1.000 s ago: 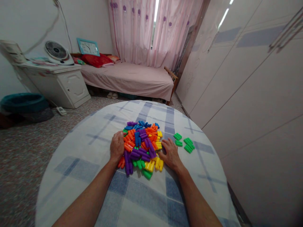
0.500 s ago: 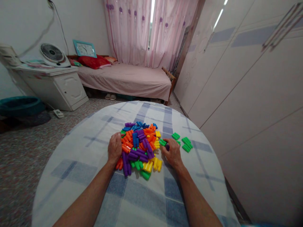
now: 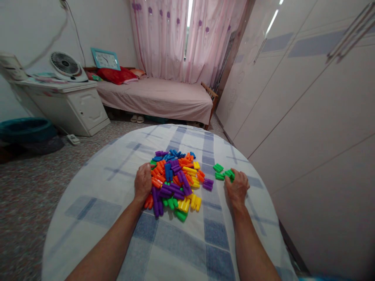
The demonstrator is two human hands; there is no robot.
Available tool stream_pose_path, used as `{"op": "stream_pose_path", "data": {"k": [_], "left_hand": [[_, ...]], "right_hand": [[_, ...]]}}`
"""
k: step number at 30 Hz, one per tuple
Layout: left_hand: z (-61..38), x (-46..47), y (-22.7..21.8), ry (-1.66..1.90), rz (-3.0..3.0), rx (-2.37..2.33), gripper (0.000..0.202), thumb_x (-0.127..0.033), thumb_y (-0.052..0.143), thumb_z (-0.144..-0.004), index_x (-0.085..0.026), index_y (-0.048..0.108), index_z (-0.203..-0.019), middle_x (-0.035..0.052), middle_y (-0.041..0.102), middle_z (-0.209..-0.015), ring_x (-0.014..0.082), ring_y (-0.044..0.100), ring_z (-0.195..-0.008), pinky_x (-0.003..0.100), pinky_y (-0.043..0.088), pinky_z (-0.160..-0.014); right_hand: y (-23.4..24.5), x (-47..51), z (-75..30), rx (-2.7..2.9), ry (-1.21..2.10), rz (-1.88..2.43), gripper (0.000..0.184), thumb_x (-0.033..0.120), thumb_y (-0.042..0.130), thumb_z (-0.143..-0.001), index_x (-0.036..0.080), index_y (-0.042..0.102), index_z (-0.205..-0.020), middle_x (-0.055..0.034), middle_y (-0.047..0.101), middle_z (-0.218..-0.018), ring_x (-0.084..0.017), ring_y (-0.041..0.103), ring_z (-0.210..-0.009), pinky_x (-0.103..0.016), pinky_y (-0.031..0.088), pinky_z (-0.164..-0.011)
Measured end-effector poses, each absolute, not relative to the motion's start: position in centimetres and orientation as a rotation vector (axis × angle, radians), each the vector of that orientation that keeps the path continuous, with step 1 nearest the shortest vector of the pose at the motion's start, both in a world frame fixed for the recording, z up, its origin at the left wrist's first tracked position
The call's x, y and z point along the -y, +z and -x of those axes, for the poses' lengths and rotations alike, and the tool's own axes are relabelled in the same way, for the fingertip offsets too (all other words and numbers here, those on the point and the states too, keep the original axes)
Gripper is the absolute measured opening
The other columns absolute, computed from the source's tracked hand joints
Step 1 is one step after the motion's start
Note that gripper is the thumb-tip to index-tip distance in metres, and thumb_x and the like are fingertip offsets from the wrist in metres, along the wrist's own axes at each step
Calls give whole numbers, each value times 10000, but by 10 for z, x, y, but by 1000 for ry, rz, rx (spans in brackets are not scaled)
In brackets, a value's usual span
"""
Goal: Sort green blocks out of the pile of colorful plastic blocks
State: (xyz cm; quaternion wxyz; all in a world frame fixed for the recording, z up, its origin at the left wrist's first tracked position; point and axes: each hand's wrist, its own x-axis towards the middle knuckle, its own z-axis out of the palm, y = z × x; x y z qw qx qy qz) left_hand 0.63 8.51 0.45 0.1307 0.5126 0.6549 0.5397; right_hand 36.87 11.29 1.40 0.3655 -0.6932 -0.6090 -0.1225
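A heap of plastic building blocks (image 3: 172, 175), finger-shaped and joined side by side, lies mid-table in purple, orange, blue, yellow and green. Against its left edge rests my left hand (image 3: 143, 181), fingers curled inward and touching the blocks; whatever is under them is hidden. To the right of the heap, my right hand (image 3: 238, 185) is closed on a green block (image 3: 229, 174), thumb and fingers at its sides, low over the cloth. Beside it lie loose green blocks (image 3: 218, 168). A purple block (image 3: 208, 184) sits between the heap and my right hand.
The round table wears a blue-and-white checked cloth (image 3: 175, 242). Beyond it stand a bed (image 3: 158, 97) and a white cabinet (image 3: 84, 107) with a fan (image 3: 66, 66) on top. A tall wardrobe (image 3: 307, 117) rises on the right; a teal bin (image 3: 26, 130) stands left.
My right hand has moved right from the heap's edge to the green blocks, with a green block in it. A purple block now shows where it was. My left hand has stayed put.
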Motion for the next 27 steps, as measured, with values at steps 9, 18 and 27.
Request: {"op": "stream_pose_path", "data": {"k": [9,18,27], "left_hand": [[-6,-86,2,1584,-1488,-1902,465,-458,232,-924,-191,613,-910,83,609,-1021,211,549,-1021,360,421,-960],[-6,-84,6,1559,-1482,-1907,479,-453,214,-922,-187,611,-897,98,607,-1054,222,531,-1065,380,398,-990],[-7,-84,8,1545,-1486,-1915,461,-432,217,-926,-194,610,-883,94,612,-1038,224,538,-1051,393,400,-991]], "right_hand": [[20,-111,-342,1924,-267,1623,324,243,484,-840,245,614,-1137,-59,559,-1270,-293,303,-1300,-478,270,-1003],[10,-126,-339,2042,-355,1651,313,138,460,-844,241,624,-1091,-76,599,-1240,-322,278,-1340,-570,168,-1039],[19,-112,-328,1889,-86,1432,303,224,406,-871,186,652,-1044,-89,623,-1140,-242,448,-1200,-456,331,-1022]]}}
